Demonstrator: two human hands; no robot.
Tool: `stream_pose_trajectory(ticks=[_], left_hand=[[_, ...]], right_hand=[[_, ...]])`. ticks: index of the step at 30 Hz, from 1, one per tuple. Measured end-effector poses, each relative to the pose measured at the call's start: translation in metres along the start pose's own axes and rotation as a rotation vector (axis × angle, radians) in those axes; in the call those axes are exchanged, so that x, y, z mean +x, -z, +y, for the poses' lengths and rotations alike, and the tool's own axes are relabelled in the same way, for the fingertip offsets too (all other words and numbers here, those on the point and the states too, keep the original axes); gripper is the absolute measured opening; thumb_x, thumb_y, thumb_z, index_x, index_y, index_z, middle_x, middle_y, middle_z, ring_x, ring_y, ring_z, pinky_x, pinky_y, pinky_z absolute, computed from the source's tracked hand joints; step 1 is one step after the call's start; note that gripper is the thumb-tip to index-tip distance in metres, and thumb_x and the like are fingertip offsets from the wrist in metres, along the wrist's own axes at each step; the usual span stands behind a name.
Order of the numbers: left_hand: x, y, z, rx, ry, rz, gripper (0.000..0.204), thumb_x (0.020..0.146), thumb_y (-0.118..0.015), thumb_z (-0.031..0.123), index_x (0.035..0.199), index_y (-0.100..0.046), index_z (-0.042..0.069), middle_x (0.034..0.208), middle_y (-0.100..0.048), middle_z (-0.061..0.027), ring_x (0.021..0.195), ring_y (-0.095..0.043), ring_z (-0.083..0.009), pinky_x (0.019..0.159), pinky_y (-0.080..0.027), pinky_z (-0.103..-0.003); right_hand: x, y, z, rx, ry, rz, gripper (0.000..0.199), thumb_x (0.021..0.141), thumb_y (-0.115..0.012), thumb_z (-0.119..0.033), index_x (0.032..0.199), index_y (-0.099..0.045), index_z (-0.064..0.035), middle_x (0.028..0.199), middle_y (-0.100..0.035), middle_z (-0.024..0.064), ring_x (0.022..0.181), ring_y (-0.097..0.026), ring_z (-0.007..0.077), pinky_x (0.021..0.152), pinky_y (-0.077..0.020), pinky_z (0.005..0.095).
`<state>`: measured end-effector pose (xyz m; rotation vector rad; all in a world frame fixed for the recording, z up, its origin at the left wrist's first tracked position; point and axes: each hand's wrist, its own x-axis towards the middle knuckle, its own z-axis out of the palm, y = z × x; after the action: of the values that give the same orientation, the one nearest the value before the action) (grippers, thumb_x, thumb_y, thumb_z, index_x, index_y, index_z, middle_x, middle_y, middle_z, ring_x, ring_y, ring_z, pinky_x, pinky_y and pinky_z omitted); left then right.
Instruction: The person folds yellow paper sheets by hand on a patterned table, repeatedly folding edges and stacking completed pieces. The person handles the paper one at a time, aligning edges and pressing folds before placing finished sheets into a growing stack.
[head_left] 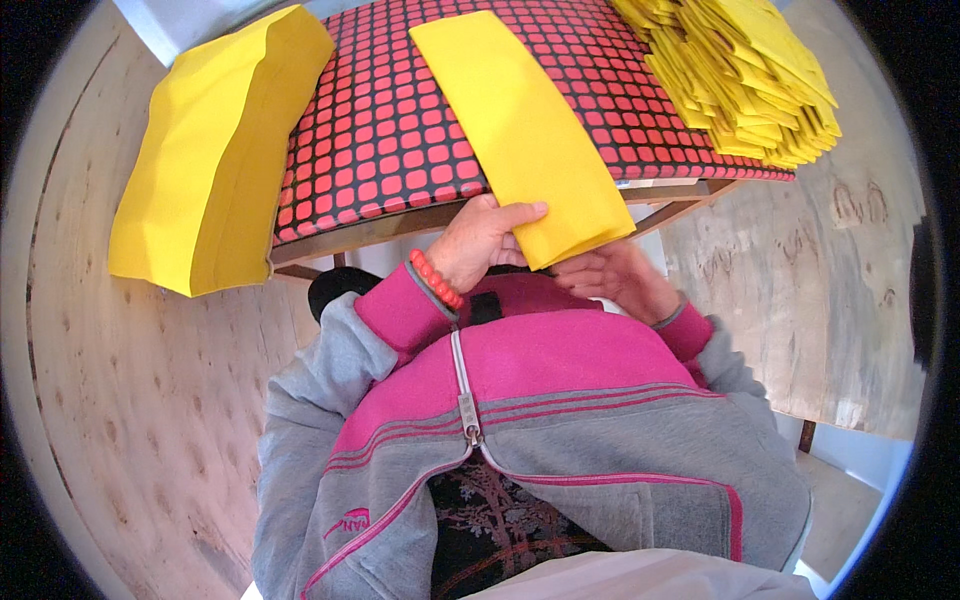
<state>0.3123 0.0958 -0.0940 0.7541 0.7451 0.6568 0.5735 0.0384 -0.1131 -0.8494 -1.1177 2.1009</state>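
Observation:
A long folded strip of yellow cloth [525, 140] lies across the front of a red-and-black checked pad, its near end hanging over the edge toward me. My left hand [475, 240], with a red bead bracelet on the wrist, is closed on the cloth's near left corner, thumb on top and the other fingers partly hidden. Just below the near right end is my right hand [615, 280], its fingers loosely stretched out beside the cloth's lower edge. Whether those fingertips touch the cloth is hard to make out.
The checked pad [370, 120] covers a wooden-framed stand. At the left, a broad stack of yellow cloth [190, 170] overhangs its side. A heaped pile of folded yellow pieces [760, 90] sits at the far right. Pale wooden boards [140, 400] flank both sides.

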Motion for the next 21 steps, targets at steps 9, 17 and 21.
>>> stream_pose_trajectory(ticks=[9,17,21], left_hand=[[-0.008,-0.032,0.008,0.204,-0.015,0.085,0.029,0.099,-0.068,0.029,0.113,-0.067,0.003,0.086,-0.073,-0.0058,0.064,-0.068,-0.0125,0.060,-0.056,-0.024],[0.000,-0.002,-0.008,0.183,0.167,-0.158,0.032,0.102,-0.063,0.036,0.102,-0.067,0.004,0.087,-0.074,-0.0084,0.070,-0.071,-0.0129,0.066,-0.056,-0.024],[0.004,0.021,-0.027,0.154,0.221,-0.229,0.032,0.104,-0.059,0.036,0.102,-0.068,0.005,0.090,-0.075,-0.0079,0.077,-0.071,-0.0130,0.070,-0.056,-0.024]], right_hand=[[0.025,-0.048,-0.019,0.232,0.234,0.413,0.053,0.103,-0.062,-0.037,0.147,-0.047,-0.0109,0.131,-0.064,0.0063,0.108,-0.069,0.0189,0.088,-0.0596,0.0368],[0.027,-0.018,-0.037,-0.112,0.362,0.550,0.042,0.100,-0.065,-0.014,0.138,-0.055,-0.0011,0.121,-0.069,0.0061,0.105,-0.068,0.0154,0.088,-0.0565,0.0324],[0.011,0.000,-0.067,-0.654,0.471,0.588,0.037,0.101,-0.059,-0.010,0.135,-0.057,0.0030,0.118,-0.069,0.0063,0.100,-0.065,0.0132,0.087,-0.0539,0.0304]])
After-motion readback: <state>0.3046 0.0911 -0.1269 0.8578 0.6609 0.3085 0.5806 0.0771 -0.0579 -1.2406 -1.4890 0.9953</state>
